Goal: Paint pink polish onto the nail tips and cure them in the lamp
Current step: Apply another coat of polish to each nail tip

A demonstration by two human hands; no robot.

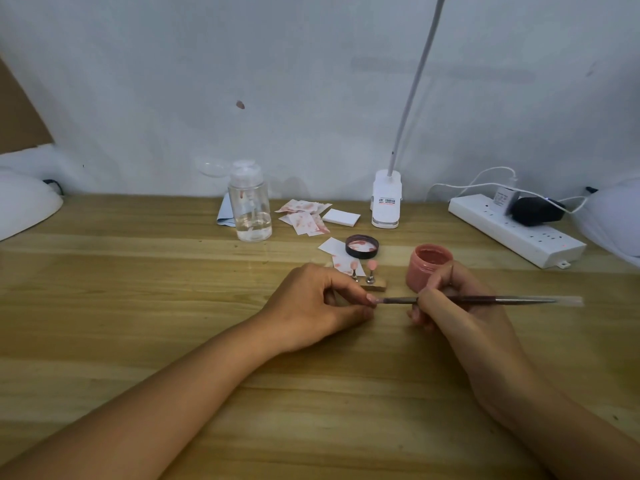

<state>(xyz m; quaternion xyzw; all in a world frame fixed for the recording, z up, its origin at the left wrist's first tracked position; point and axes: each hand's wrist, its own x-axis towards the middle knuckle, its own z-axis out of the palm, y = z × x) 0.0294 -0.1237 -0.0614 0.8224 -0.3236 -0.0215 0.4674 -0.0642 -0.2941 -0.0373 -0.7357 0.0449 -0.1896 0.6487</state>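
Note:
My left hand (311,306) pinches a small nail tip (371,299) between its fingertips, low over the wooden table. My right hand (453,306) grips a thin brush (485,300) lying level, its bristle end touching that nail tip. Just behind stand two pink nail tips (363,266) on metal stands set in a small wooden block (375,286). An open pink polish jar (429,266) sits behind my right hand; its black lid (362,246) lies upturned farther back. A white curing lamp (24,206) shows at the far left edge.
A clear pump bottle (250,206), stained paper wipes (306,216) and a white pad (341,216) lie at the back. A clip desk lamp (387,199) stands near the wall. A white power strip (516,230) with plugs runs along the right. Another white dome (613,220) is at far right.

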